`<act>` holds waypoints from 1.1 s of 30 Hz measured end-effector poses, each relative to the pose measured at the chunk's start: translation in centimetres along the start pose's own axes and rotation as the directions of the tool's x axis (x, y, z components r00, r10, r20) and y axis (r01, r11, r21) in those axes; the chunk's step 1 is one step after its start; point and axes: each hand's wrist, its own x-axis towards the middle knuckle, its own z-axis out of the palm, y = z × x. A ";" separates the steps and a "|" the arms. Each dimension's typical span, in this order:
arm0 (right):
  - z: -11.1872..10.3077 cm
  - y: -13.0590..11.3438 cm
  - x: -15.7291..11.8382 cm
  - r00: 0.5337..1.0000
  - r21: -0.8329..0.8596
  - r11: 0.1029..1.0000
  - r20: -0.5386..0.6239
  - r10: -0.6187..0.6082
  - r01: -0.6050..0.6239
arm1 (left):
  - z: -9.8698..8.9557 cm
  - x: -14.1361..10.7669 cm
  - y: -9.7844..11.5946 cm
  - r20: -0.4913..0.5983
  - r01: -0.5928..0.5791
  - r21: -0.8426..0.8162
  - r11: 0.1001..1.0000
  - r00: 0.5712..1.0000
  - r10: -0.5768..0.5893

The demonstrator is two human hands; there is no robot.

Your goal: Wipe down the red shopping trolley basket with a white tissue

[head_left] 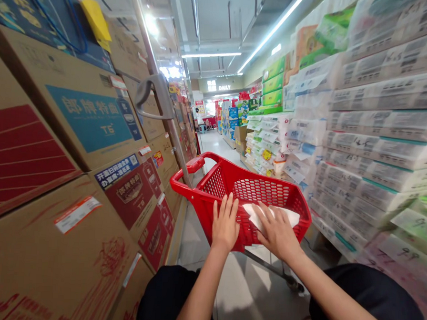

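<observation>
A red plastic shopping cart basket (250, 183) with perforated walls stands right in front of me, its near side facing me. My left hand (225, 222) lies on the near wall, fingers straight and slightly apart, with nothing in them. A white cloth (290, 215), perhaps a wipe, lies over the near rim. My right hand (276, 230) presses this cloth to the basket, and the cloth shows on both sides of the fingers. The palm side of each hand is hidden. At the left end, the red handle (178, 183) meets a long metal pole.
Stacked cardboard boxes (90, 120) rise close on the left. A grey grip (154, 97) sits on the slanting metal pole (175, 134). Piles of plastic-wrapped paper packs (376, 125) line the right. Between them runs the aisle floor (214, 145). My dark-clothed knees are near the cart.
</observation>
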 end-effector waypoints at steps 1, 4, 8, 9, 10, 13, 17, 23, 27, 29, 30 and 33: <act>-0.1 0.9 -0.8 1.000 -0.004 1.000 -0.007 0.008 -0.008 | -0.1 -0.1 0.1 0.006 -0.013 0.008 1.000 1.000 0.013; -0.5 3.2 -2.8 0.998 -0.021 0.998 -0.018 0.052 -0.053 | -0.3 -0.3 0.5 0.007 -0.038 0.010 0.999 0.999 0.038; -0.7 3.8 -3.0 0.991 -0.039 0.990 -0.020 0.133 -0.133 | -0.3 -0.3 1.7 -0.005 -0.061 -0.037 0.997 0.998 0.061; -0.7 3.3 -2.4 0.989 -0.039 0.989 -0.015 0.144 -0.145 | -0.2 -0.3 2.0 -0.008 -0.067 -0.047 0.997 0.998 0.066; -0.6 2.6 -1.7 0.989 -0.034 0.988 -0.006 0.147 -0.147 | -0.2 -0.3 2.2 -0.013 -0.071 -0.053 0.996 0.997 0.071; -0.6 0.3 0.7 0.993 -0.004 0.993 0.027 0.115 -0.115 | 0.1 -0.2 2.4 -0.031 -0.077 -0.056 0.995 0.997 0.076; -0.8 0.2 1.3 0.998 0.041 0.998 0.049 0.046 -0.048 | 0.5 -0.2 1.4 -0.042 -0.079 -0.040 0.996 0.996 0.077; -0.9 4.7 -2.5 0.998 0.014 0.998 0.031 0.063 -0.064 | 0.5 0.0 0.6 -0.028 -0.050 -0.034 0.998 0.998 0.049; -0.8 3.5 -2.3 0.988 -0.036 0.988 0.014 0.151 -0.151 | 0.4 0.1 2.4 -0.037 -0.009 -0.057 0.998 0.999 0.007; -0.7 1.7 -1.2 0.988 -0.038 0.988 0.002 0.153 -0.153 | 0.4 0.1 3.2 -0.034 0.001 -0.061 0.998 0.999 -0.003; -0.6 0.8 -0.6 0.990 -0.030 0.990 -0.005 0.139 -0.139 | 0.5 0.1 3.4 -0.031 0.002 -0.059 0.998 1.000 -0.004; -0.6 -0.6 0.4 0.997 0.001 0.997 -0.018 0.076 -0.076 | 0.7 0.1 3.1 -0.031 -0.006 -0.053 0.999 1.000 0.004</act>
